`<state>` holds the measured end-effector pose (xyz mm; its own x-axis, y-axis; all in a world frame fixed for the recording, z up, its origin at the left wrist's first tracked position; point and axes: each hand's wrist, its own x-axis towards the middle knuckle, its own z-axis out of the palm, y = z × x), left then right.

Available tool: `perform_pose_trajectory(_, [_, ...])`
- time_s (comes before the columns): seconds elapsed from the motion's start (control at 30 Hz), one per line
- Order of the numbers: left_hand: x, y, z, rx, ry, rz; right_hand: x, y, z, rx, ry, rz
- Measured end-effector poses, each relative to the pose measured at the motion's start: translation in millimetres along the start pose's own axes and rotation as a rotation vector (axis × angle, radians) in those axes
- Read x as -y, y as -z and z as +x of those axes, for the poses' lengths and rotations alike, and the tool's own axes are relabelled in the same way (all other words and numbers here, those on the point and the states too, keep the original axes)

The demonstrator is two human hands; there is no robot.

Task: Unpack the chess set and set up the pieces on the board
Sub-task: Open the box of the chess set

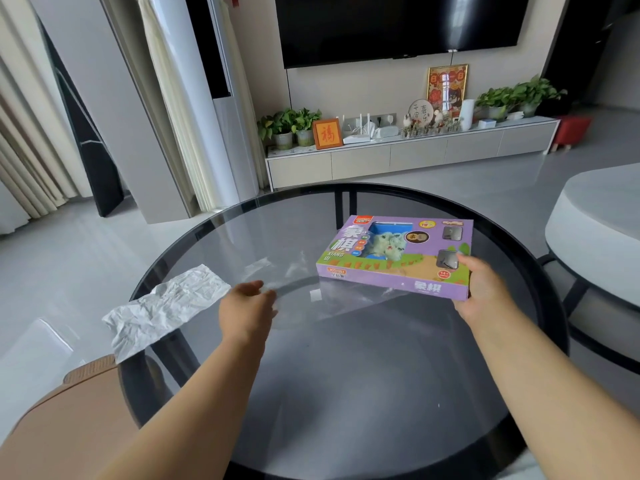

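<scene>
Gripping purple chess box (398, 258) corner — right hand (479, 289); left hand (247, 306) loosely open, empty.

Crumpled white paper (166, 308) on round glass table (346, 393); TV (398, 26) above cabinet (415, 157) with potted plants (291, 124).

I see the chess set box (394, 258) as mostly lilac-purple, with a green and tan-brown landscape strip, white lettering, a red-orange logo patch at its far left corner, and a blue window showing pale green pieces. On the left of the smoky grey glass bench (346, 375), rimmed in black, I note a crumpled white paper sheet (162, 313); between it and the box lies clear, colourless plastic film (294, 268). Beyond, I read a black television (398, 26), a pale grey cabinet (408, 159), green plants (291, 123), an orange-framed red character (327, 134), and a red stool (573, 129).
</scene>
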<state>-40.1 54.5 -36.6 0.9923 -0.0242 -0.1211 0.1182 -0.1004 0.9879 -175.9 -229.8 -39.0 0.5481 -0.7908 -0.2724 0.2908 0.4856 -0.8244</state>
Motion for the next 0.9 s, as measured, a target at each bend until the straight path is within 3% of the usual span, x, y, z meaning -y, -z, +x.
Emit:
perform_pose_trajectory(0.13, [-15.9, 6.9, -2.2, -0.007, -0.178, 0.092, -6.9, -2.4, -1.3, -0.019, -0.009, 0.004])
perform_pose_trajectory(0.3, [-35.7, 27.1, 3.9, -0.239, -0.250, -0.278, -8.9, -3.5, -2.1, -0.054, -0.007, 0.006])
perform_pose_trajectory(0.47, [-67.0, 37.0, 5.0, -0.258, -0.292, -0.580, -6.1, -3.3, -5.8, -0.042, -0.030, -0.045])
perform_pose_trajectory(0.6, [-99.0, 32.8, -0.4, -0.147, -0.307, -0.758, -5.0, -5.1, -11.5, 0.058, -0.113, -0.147])
perform_pose_trajectory(0.73, [-123.3, 16.0, -12.2, 0.115, -0.300, -0.813, -8.3, -10.3, -17.2, 0.160, -0.187, -0.320])
perform_pose_trajectory(0.9, [-129.4, -5.7, -26.1, 0.374, -0.220, -0.719, -11.1, -17.5, -19.6, 0.144, 0.033, -0.939])
